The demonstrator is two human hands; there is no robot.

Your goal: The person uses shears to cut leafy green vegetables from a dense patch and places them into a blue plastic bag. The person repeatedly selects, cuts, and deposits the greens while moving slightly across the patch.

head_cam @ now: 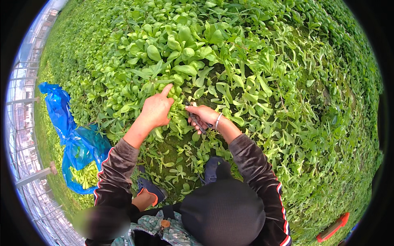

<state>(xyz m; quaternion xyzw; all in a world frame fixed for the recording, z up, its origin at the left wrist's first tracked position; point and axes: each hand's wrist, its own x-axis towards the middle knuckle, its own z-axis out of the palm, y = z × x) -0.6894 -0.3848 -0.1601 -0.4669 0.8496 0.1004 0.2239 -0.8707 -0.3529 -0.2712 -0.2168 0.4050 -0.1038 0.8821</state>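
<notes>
My left hand (157, 107) rests among pale green leafy plants (186, 52), its index finger stretched along the leaves. Its other fingers curl down and are partly hidden, so I cannot tell whether they grip any stems. Just to the right, my right hand (204, 116) is closed around a dark, narrow hand tool (199, 123). The tool lies slantwise across the palm, and its upper end is close to the plant bases beside my left hand. A pale bracelet (218, 121) circles my right wrist.
At left lies a blue plastic bag (74, 138) with light green leaves (86, 174) in its mouth. My shoes (150, 189) stand on mossy soil (167, 150) among small plants. A red-edged object (333, 227) lies at lower right. Metal framing (34, 177) borders the far left.
</notes>
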